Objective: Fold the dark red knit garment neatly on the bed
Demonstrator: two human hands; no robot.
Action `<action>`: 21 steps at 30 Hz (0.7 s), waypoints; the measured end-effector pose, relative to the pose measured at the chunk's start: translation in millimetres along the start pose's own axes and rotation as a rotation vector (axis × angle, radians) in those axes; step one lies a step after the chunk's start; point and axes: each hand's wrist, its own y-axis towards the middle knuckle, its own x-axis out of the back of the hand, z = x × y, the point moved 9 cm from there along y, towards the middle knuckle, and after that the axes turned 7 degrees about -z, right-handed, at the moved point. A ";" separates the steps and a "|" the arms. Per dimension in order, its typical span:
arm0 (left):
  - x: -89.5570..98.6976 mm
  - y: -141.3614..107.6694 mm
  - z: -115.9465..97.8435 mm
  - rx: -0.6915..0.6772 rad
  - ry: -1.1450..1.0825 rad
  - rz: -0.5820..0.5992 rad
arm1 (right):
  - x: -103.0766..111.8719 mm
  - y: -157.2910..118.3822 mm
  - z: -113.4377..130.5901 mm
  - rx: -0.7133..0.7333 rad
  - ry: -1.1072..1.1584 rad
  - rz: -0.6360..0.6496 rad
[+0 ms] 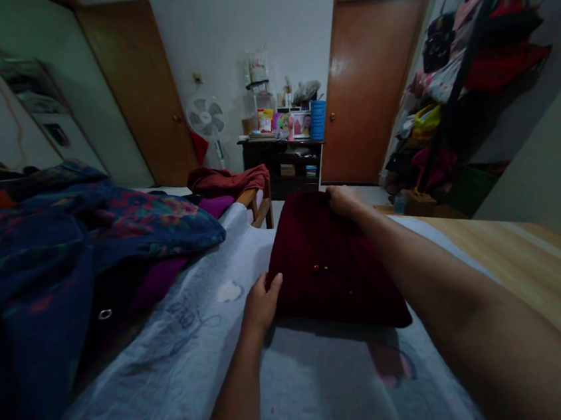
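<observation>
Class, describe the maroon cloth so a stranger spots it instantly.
Start at the pale bedding, lower middle. There, between the left hand and right hand, is the maroon cloth: unpatterned, with small shiny spots, unlike the flowered blue cloth at left.

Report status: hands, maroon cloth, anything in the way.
Left hand at left edge of maroon cloth; right hand gripping its far edge. Cloth over pale sheet. Blue floral fabric heaped left, apart from it.
</observation>
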 end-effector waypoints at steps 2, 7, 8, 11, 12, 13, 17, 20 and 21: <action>0.8 1.0 3.0 0.001 0.037 -0.022 | -24.1 -1.8 -0.9 -0.007 0.011 0.030; 0.9 3.4 7.3 0.022 0.086 -0.039 | -56.0 -21.9 -9.5 -0.074 -0.025 -0.052; 0.4 3.6 7.3 0.022 0.088 -0.035 | -54.0 -27.3 -9.6 -0.087 -0.042 -0.098; 0.1 3.8 8.1 0.027 0.092 -0.040 | -46.5 -45.2 1.3 -0.088 -0.030 -0.129; 0.4 3.7 8.5 0.029 0.091 -0.047 | -46.5 -51.7 7.5 -0.081 0.000 -0.091; 0.8 3.4 8.6 0.028 0.088 -0.054 | -48.4 -58.6 13.9 -0.070 0.042 -0.033; 2.0 2.0 6.8 0.012 0.094 -0.072 | -53.5 -82.8 18.3 -0.041 0.152 0.090; 1.6 1.8 5.7 0.014 0.091 -0.061 | -54.1 -93.8 -32.6 -0.244 0.182 0.035; 1.3 2.0 5.5 0.016 0.085 -0.056 | -53.0 -98.6 -56.1 -0.347 0.205 -0.012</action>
